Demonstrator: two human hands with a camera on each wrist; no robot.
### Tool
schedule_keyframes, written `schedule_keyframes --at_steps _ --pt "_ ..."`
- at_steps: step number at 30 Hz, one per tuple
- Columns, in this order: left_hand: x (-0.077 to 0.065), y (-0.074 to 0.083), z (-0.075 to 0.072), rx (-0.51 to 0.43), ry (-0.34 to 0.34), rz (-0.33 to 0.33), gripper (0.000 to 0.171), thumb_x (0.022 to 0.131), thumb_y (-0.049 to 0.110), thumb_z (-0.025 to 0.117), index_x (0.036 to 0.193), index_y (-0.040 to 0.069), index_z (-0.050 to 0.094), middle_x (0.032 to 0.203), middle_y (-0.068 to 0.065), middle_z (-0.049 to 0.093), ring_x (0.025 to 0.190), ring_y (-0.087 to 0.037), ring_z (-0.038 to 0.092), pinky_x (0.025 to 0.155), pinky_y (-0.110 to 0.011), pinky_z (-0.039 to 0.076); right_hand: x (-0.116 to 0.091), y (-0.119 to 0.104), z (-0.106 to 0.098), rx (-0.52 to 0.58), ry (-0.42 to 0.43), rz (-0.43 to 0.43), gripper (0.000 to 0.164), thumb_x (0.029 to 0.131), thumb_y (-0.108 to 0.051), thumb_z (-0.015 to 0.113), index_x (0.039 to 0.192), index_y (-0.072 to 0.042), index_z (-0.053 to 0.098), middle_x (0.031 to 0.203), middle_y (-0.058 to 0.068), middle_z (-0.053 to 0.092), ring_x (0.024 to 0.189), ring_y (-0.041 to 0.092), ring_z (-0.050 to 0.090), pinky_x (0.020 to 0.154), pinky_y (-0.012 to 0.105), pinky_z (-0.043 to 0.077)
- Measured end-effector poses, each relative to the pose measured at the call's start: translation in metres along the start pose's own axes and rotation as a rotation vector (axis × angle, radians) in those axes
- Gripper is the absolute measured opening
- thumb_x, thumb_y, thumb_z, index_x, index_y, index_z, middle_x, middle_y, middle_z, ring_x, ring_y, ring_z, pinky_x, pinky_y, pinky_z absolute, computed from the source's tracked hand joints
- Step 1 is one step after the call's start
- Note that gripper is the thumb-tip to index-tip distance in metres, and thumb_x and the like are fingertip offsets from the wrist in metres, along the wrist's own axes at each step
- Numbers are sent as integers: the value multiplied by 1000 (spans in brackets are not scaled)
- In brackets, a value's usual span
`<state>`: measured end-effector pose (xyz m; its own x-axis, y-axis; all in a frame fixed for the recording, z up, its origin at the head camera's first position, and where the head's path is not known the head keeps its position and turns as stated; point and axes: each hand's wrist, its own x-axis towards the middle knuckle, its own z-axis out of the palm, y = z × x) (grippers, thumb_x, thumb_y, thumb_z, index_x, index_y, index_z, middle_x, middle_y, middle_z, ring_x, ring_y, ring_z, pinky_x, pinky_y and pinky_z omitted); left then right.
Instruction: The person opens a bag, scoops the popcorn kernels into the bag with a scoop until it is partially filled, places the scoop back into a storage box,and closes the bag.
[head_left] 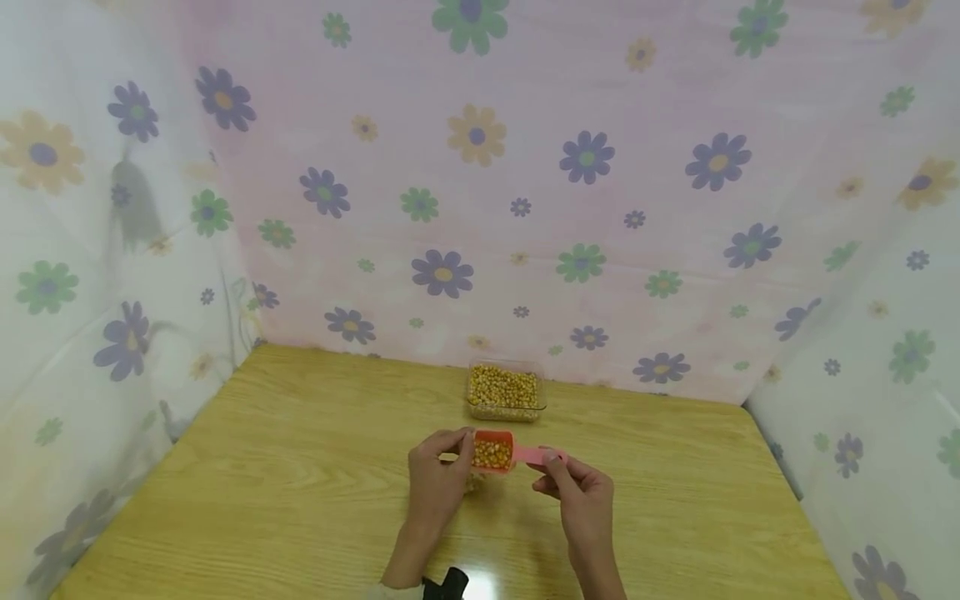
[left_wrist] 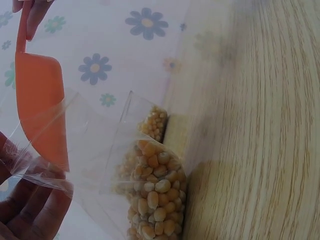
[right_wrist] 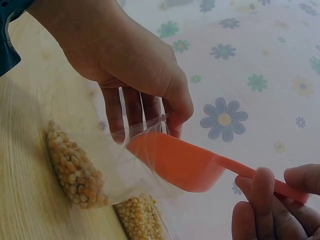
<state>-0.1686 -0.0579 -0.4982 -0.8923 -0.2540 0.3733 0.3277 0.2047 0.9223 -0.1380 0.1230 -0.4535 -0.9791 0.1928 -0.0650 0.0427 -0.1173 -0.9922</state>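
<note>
A clear plastic bag (right_wrist: 112, 170) stands on the table with corn kernels (left_wrist: 155, 200) in its bottom. My left hand (head_left: 438, 475) pinches the bag's upper edge between thumb and fingers. Between finger and thumb, my right hand (head_left: 581, 496) holds the handle of a red-orange scoop (right_wrist: 182, 162). In the head view the scoop lies level and has kernels in it. Its front end reaches inside the bag's mouth, close to my left fingers, as the right wrist view shows. From the head view, the bag is mostly hidden under the left hand and scoop.
A clear rectangular container (head_left: 542, 408) full of corn kernels stands behind the hands, near the table's back edge. The wooden table (head_left: 300, 467) meets a flower-patterned cloth (head_left: 517, 275) at the back and both sides.
</note>
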Motion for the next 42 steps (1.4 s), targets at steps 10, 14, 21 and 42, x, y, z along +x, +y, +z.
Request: schedule_keyframes --at_steps 10,14,21,42 --pt "0 -1 1 -5 10 -11 13 94 5 71 98 8 83 80 -4 73 73 -12 68 54 -25 57 -2 2 3 -95 -4 -27 31 102 -19 65 115 8 73 94 10 79 64 13 70 81 26 59" --pt "-1 -1 2 -26 -4 -25 15 94 4 70 98 11 83 84 -6 75 74 -13 68 55 -25 58 -5 5 5 -161 -11 -82 28 101 -17 65 112 7 75 98 15 78 66 17 71 83 25 58" --pt "-3 -1 3 -24 -15 -75 14 94 4 70 99 7 82 92 -7 76 76 -11 68 58 -24 58 -8 8 7 -168 7 -74 28 101 -16 66 114 7 74 99 17 77 65 15 70 75 24 59" --pt "-1 -2 3 1 -12 10 15 96 6 69 98 12 83 83 -5 74 72 -20 70 52 -25 55 -11 -1 10 -199 7 -144 23 99 -15 68 109 4 77 94 15 78 64 14 70 75 23 57"
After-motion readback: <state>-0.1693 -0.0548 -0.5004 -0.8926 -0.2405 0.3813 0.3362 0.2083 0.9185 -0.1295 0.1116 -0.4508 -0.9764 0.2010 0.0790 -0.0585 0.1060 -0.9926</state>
